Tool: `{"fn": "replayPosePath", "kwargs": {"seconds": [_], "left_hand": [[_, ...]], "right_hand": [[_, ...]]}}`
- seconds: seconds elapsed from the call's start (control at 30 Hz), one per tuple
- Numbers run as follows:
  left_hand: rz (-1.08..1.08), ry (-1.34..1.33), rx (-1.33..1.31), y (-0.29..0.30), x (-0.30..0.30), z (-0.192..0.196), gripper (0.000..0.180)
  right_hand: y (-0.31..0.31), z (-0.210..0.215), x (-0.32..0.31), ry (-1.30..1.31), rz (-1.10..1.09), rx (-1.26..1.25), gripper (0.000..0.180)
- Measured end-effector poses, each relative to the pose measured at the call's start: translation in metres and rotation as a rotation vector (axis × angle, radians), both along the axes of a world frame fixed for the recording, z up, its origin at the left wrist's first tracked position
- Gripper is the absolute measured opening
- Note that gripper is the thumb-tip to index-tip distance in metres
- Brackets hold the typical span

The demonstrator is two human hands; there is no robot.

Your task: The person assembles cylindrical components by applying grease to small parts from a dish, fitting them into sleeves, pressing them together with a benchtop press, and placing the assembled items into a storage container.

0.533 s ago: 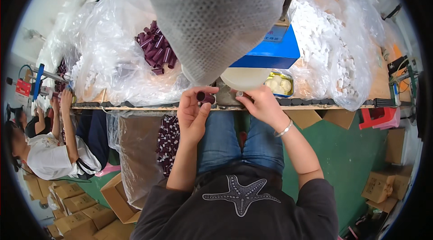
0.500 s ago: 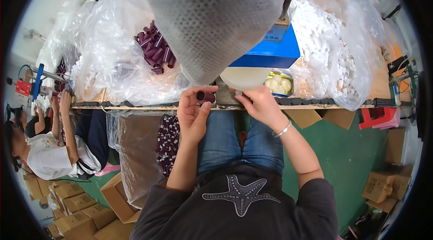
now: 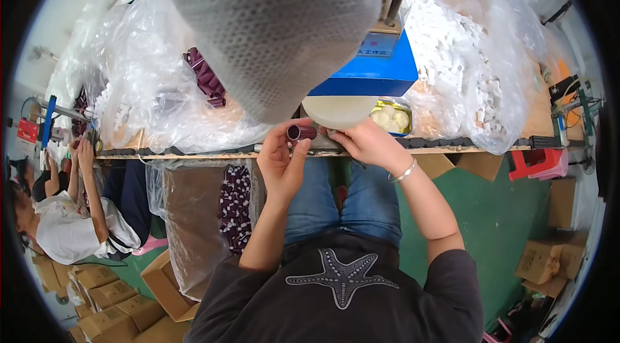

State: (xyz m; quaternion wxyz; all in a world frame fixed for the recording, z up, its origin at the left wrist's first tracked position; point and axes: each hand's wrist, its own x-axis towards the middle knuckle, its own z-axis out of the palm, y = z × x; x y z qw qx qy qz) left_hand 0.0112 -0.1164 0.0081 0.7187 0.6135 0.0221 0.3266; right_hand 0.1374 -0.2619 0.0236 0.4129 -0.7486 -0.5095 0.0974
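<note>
My left hand (image 3: 282,165) pinches a short maroon tube (image 3: 301,132) by its side, with the tube's open end toward the left. Close to the tube's other end, my right hand (image 3: 373,144) has its thumb and fingers pressed together on a small pale piece (image 3: 331,131), mostly covered by the fingertips. Both hands are at the table's front edge, just below a rounded cream-coloured part (image 3: 342,110) under a blue box-shaped housing (image 3: 374,72). Loose maroon tubes (image 3: 205,78) lie on clear plastic beyond my left hand.
Small white pieces (image 3: 445,46) are heaped at the far right, beside a tin of pale round lumps (image 3: 392,118). Grey mesh fabric (image 3: 278,27) hides the top middle. Below the table, a plastic-lined carton (image 3: 194,214) adjoins maroon pieces with white ends (image 3: 235,207). A co-worker (image 3: 84,217) sits left.
The right hand's fingertips have come nearer to the tube in my left hand. The tube has shifted slightly rightward and up, while the whole view has moved a little.
</note>
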Motion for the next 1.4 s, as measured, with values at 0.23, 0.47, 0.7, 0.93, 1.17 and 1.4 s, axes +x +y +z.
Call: {"fn": "replayPosePath", "kwargs": {"seconds": [0.23,0.47,0.7,0.93,1.17,1.4], "left_hand": [[0.019,0.038,0.115,0.000,-0.001,-0.004,0.031],[0.059,0.085,0.188,-0.006,0.013,-0.012,0.030],[-0.033,0.271,0.511,-0.007,0.031,-0.020,0.025],[0.010,0.223,0.637,-0.008,0.030,-0.018,0.023],[-0.098,0.234,0.703,0.010,0.034,-0.033,0.031],[-0.076,0.217,0.669,0.012,0.035,-0.039,0.030]], "right_hand": [[-0.008,-0.025,0.000,0.000,0.008,0.003,0.025],[-0.038,0.007,-0.025,-0.123,-0.304,0.140,0.037],[-0.091,0.001,-0.029,0.038,-0.404,0.088,0.030],[-0.185,-0.007,0.020,0.044,-0.861,0.355,0.018],[-0.282,0.004,0.096,-0.203,-1.190,0.114,0.017],[-0.264,-0.028,0.129,-0.398,-1.110,-0.323,0.017]]}}
